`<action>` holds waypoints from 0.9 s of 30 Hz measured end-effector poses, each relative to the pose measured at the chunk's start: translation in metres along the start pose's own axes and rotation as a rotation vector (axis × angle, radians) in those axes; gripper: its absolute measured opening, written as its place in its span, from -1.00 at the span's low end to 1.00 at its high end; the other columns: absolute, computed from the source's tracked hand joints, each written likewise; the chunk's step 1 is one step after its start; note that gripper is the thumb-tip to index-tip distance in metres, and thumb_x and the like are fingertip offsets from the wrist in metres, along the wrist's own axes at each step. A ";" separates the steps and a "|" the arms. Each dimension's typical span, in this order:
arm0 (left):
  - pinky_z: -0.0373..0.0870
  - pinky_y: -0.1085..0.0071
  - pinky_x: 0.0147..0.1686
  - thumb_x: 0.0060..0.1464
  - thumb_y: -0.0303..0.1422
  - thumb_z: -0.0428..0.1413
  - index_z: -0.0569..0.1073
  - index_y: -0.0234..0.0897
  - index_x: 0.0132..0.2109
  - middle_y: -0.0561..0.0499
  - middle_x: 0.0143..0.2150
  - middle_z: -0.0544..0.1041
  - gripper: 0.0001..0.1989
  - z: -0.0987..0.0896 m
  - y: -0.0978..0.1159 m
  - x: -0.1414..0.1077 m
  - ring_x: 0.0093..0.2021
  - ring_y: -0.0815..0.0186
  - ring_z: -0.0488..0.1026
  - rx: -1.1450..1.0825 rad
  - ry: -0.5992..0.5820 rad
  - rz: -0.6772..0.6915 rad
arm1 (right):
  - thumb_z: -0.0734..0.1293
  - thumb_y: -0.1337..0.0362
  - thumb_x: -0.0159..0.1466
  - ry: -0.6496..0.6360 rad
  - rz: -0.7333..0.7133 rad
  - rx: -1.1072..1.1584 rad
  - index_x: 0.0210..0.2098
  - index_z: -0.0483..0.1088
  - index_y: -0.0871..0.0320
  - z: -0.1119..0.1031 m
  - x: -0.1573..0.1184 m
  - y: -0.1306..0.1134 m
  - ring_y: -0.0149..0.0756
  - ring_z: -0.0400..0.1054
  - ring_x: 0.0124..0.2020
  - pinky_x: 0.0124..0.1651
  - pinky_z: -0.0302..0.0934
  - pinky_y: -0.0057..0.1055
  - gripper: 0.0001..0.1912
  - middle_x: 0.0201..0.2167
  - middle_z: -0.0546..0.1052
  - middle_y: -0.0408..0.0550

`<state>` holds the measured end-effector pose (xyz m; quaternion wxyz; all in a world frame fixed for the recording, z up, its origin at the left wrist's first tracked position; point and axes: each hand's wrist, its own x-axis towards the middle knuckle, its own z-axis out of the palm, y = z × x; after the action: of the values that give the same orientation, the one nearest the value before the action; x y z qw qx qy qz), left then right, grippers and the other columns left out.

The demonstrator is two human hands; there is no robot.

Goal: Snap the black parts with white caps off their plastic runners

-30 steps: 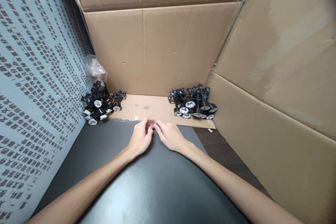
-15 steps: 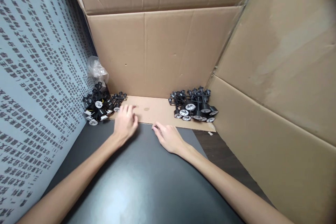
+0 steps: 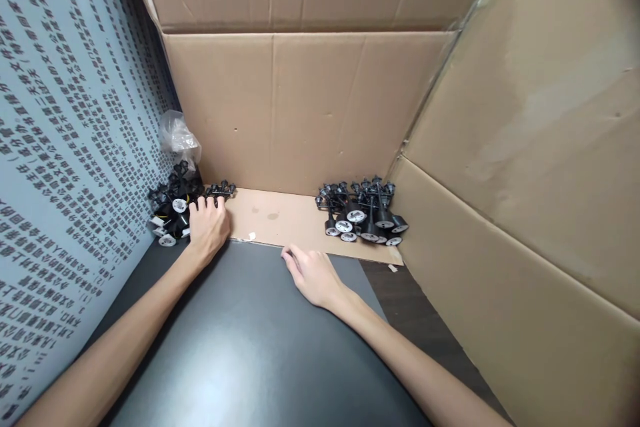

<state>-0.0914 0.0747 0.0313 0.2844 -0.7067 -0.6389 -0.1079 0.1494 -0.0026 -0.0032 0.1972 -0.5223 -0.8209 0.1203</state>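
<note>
Two bare forearms reach forward from the bottom of the view across a dark, glossy table [image 3: 250,353], toward a corner lined with cardboard. The left hand [image 3: 207,227] sits at the near edge of a left pile of fittings [image 3: 174,210], made of black plastic with white round faces. Its fingers curve down against the pile, but whether they are clamped on a piece cannot be told. The right hand [image 3: 313,275] lies open and empty on the table, its fingers spread slightly and just short of a cardboard strip [image 3: 305,220]. A matching right pile of fittings [image 3: 363,213] stands on that strip, well apart from both hands. The fittings look light and stiff, though perhaps brittle at their thin arms. Their stems and branching ends seem likely to snag on one another, so a single fitting would probably be easiest to take by its thick dark body. A crumpled clear plastic bag [image 3: 179,139] sits behind the left pile.
</note>
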 end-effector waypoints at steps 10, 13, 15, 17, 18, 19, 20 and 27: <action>0.30 0.22 -0.22 0.20 -0.40 0.00 0.48 -0.33 -0.08 -0.19 -0.24 0.52 -0.79 -0.016 0.014 -0.020 -0.20 0.10 0.45 -0.313 0.335 0.204 | 0.05 0.27 0.46 -0.008 0.001 0.029 -0.12 0.38 0.13 -0.002 0.001 -0.003 -0.21 0.49 -0.29 -0.27 0.06 -0.40 -0.71 -0.31 0.59 -0.03; 0.34 0.34 -0.26 0.19 -0.36 0.07 0.43 -0.31 -0.04 -0.10 -0.27 0.51 -0.79 -0.020 0.035 -0.035 -0.30 0.23 0.47 -0.486 0.399 0.193 | 0.05 0.27 0.46 -0.007 -0.001 0.023 -0.07 0.36 0.16 -0.003 0.001 -0.004 -0.20 0.49 -0.29 -0.27 0.08 -0.39 -0.71 -0.28 0.59 0.01; 0.37 0.41 -0.29 0.20 -0.37 0.07 0.39 -0.30 0.00 -0.05 -0.27 0.51 -0.77 -0.022 0.047 -0.042 -0.32 0.29 0.48 -0.624 0.385 0.199 | 0.05 0.26 0.45 0.001 0.011 0.035 0.02 0.31 0.19 -0.002 0.001 -0.004 -0.19 0.49 -0.29 -0.25 0.11 -0.38 -0.71 -0.25 0.58 0.05; 0.39 0.45 -0.32 0.19 -0.37 0.08 0.37 -0.29 0.01 -0.02 -0.27 0.50 -0.76 -0.023 0.055 -0.047 -0.32 0.33 0.49 -0.729 0.373 0.202 | 0.06 0.26 0.45 0.024 0.007 0.074 0.10 0.24 0.21 -0.001 0.001 -0.003 -0.18 0.48 -0.28 -0.23 0.15 -0.36 -0.69 -0.24 0.57 0.06; 0.40 0.46 -0.32 0.18 -0.38 0.09 0.37 -0.29 0.01 -0.02 -0.27 0.50 -0.75 -0.022 0.057 -0.049 -0.32 0.33 0.49 -0.767 0.372 0.201 | 0.06 0.27 0.44 0.041 -0.004 0.100 0.13 0.19 0.21 -0.001 0.001 -0.003 -0.18 0.48 -0.27 -0.22 0.17 -0.35 -0.68 -0.23 0.56 0.05; 0.41 0.46 -0.32 0.17 -0.38 0.10 0.37 -0.28 0.01 -0.02 -0.27 0.50 -0.75 -0.022 0.058 -0.050 -0.32 0.33 0.50 -0.795 0.375 0.200 | 0.07 0.27 0.44 0.061 -0.017 0.125 0.17 0.15 0.21 0.000 0.001 -0.002 -0.18 0.48 -0.27 -0.20 0.19 -0.33 -0.66 -0.22 0.55 0.04; 0.43 0.46 -0.30 0.17 -0.39 0.10 0.37 -0.28 0.01 -0.02 -0.27 0.50 -0.74 -0.021 0.058 -0.051 -0.31 0.33 0.50 -0.816 0.380 0.203 | 0.07 0.27 0.43 0.084 -0.028 0.144 0.20 0.11 0.21 0.001 0.001 -0.001 -0.17 0.48 -0.26 -0.19 0.21 -0.32 -0.63 -0.22 0.55 0.04; 0.50 0.39 -0.22 0.14 -0.41 0.11 0.38 -0.26 0.05 -0.08 -0.24 0.56 -0.69 -0.019 0.059 -0.054 -0.26 0.28 0.53 -0.842 0.409 0.325 | 0.08 0.31 0.41 0.186 -0.069 0.195 0.30 -0.07 0.15 0.005 0.001 0.004 -0.20 0.48 -0.23 -0.13 0.30 -0.27 -0.51 -0.15 0.52 0.02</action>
<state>-0.0396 0.0180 0.0032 0.1069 -0.8150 -0.3527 -0.4472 0.1497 0.0004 -0.0088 0.3261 -0.4810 -0.8010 0.1438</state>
